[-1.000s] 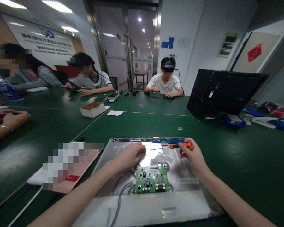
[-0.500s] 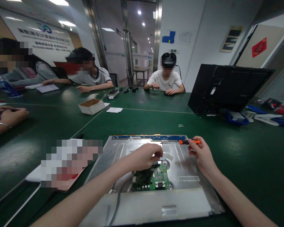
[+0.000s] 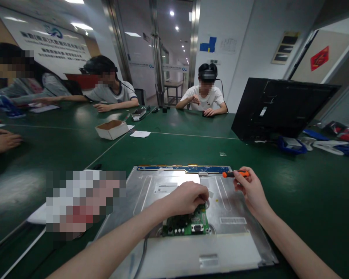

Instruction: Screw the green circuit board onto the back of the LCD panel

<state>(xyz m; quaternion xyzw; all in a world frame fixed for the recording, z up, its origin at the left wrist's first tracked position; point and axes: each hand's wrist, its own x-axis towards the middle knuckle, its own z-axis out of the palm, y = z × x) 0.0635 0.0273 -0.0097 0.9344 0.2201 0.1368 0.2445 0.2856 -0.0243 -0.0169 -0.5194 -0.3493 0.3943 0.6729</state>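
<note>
Left hand [image 3: 193, 197] is hovering over or touching the top right part of the green circuit board [image 3: 186, 224], fingers curled in pretty tight, but I can't tell if they're pinching anything. Right hand [image 3: 248, 188] has the orange and black screwdriver [image 3: 235, 174] by the handle, over the far right corner of the metal display panel [image 3: 232, 242], thin shaft pointing left towards the small connector [image 3: 203, 174] by the blue circuit strip [image 3: 180, 169].

That panel lies flat on the near side of the green worktop [image 3: 180, 149], with the green board around the middle of its back and the blue strip along its far edge. A grey cable [image 3: 143, 257] runs off the panel's near edge, left of the board. There's some whitish film or tape [image 3: 211, 193] just beside the left fingertips too.

Further out, a black monitor [image 3: 282, 108] stands on the far right part of the worktop, and a small open box [image 3: 113, 131] sits left of centre. Across the far edge, a person in a white T-shirt [image 3: 205, 97] has both forearms near the worktop.
</note>
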